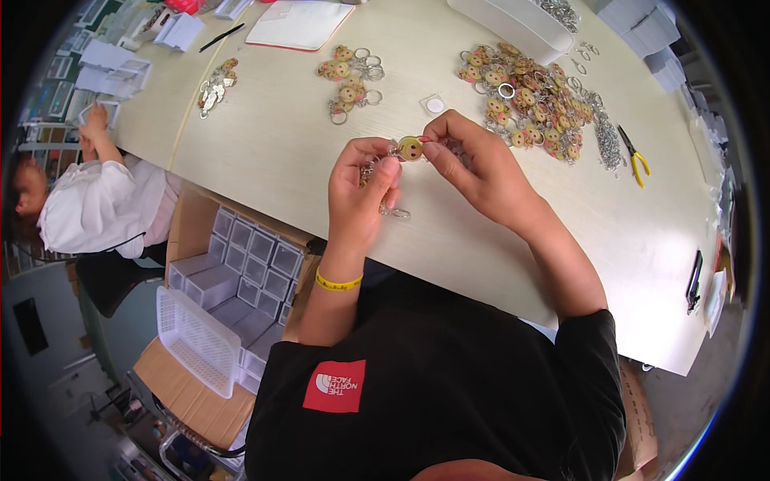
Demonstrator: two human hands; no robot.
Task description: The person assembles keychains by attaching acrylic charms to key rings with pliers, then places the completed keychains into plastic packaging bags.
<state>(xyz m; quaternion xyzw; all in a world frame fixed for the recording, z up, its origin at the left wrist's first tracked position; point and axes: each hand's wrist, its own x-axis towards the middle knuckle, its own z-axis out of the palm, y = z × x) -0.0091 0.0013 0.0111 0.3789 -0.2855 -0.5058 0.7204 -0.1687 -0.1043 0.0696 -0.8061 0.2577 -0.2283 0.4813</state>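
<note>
Between my hands is a round yellow button-shaped keychain charm (411, 149). Thumb and fingers of my left hand (358, 183) are closed on its left side, next to the small metal fitting. More keychains are bunched inside the same hand, and a metal split ring (396, 213) hangs below. My right hand (479, 168) pinches the charm's right edge, where a bit of red shows. Behind the right fingers, something shiny is mostly hidden. Beyond my hands lie a few keychains (346, 92) with rings, and a large pile of similar keychains (533, 104) at the right.
Right of the pile are loose small chains (607, 140) and yellow-handled pliers (635, 160). A white bin (521, 28), a notebook (298, 24) and a pen (222, 37) stand or lie farther back. At left, another person (112, 200) sits near a carton of clear boxes (249, 264).
</note>
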